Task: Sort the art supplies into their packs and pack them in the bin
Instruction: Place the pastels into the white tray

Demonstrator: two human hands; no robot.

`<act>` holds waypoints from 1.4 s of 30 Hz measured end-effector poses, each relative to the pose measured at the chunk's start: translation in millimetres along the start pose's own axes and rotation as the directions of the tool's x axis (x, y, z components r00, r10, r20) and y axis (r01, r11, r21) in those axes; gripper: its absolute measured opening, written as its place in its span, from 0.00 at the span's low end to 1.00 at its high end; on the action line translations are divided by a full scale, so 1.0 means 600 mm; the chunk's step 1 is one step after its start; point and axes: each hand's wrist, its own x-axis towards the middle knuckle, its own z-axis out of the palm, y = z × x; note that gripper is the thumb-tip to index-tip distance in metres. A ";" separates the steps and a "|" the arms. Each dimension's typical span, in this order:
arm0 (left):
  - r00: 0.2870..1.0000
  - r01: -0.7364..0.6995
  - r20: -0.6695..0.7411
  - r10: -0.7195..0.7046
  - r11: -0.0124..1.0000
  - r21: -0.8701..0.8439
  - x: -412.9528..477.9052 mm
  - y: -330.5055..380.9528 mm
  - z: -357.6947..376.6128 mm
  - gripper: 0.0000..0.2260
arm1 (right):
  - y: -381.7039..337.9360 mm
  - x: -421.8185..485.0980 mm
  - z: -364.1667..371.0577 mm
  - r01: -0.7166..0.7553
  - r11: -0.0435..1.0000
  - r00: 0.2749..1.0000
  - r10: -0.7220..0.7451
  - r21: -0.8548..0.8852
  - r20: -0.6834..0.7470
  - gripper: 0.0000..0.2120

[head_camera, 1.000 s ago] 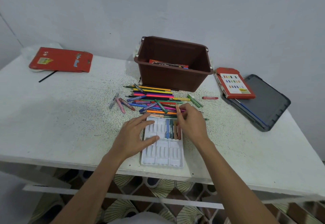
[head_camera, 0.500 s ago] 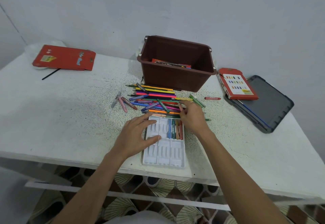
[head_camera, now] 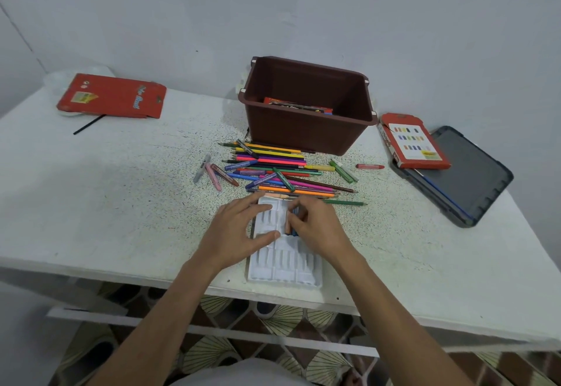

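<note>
You're mid-fill on the tray [head_camera: 285,267] at the near table edge. Left hand [head_camera: 239,234] lies flat on it, fingers straight, while the right hand [head_camera: 318,228] pinches a crayon [head_camera: 287,225] over a slot. Next up, I'd say: seat it, then pick from the pile [head_camera: 273,167] just beyond. Your right hand hides the filled slots, and the bin [head_camera: 303,130] behind half hides its pack.

White speckled table [head_camera: 121,191] stands against a plain pale wall [head_camera: 303,6]. Dark grey flat case [head_camera: 473,179] with a blue edge lies angled on the table's right side, close to the edge. Below the tabletop: a white rail [head_camera: 230,333] and fan-patterned floor tiles [head_camera: 209,355].
</note>
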 end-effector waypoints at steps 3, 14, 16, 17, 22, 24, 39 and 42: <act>1.000 -0.007 -0.014 0.007 1.000 -0.007 -0.001 -0.001 -0.001 0.31 | 0.003 0.000 0.002 0.056 0.998 0.998 -0.057 -0.039 -0.016 0.05; 1.000 -0.016 -0.021 0.015 1.000 -0.014 -0.001 0.000 0.000 0.31 | 0.013 0.001 -0.023 0.114 0.977 0.978 -0.079 -0.178 0.192 0.24; 1.000 -0.015 -0.017 0.015 1.000 -0.020 -0.001 0.000 0.000 0.32 | 0.015 0.003 -0.024 0.104 0.982 0.982 -0.076 -0.158 0.173 0.22; 1.000 -0.012 -0.013 0.012 1.000 -0.021 0.000 0.000 0.000 0.32 | 0.016 0.004 -0.023 0.104 0.984 0.984 -0.079 -0.148 0.161 0.21; 1.000 -0.016 -0.014 0.016 1.000 -0.015 -0.002 0.001 -0.001 0.32 | 0.016 0.002 -0.017 0.124 0.982 0.987 -0.107 -0.143 0.123 0.16; 1.000 -0.014 -0.013 0.014 1.000 -0.016 -0.002 0.002 -0.002 0.32 | 0.017 0.002 -0.017 0.135 0.980 0.987 -0.120 -0.144 0.107 0.14; 0.999 -0.022 -0.028 0.022 1.000 -0.017 -0.001 0.001 0.000 0.31 | 0.033 -0.004 0.005 0.156 0.967 0.987 -0.159 -0.201 0.003 0.13; 0.999 -0.017 -0.031 0.016 1.000 -0.018 -0.001 0.001 0.000 0.31 | 0.041 -0.008 0.007 0.152 0.979 0.986 -0.159 -0.139 -0.042 0.13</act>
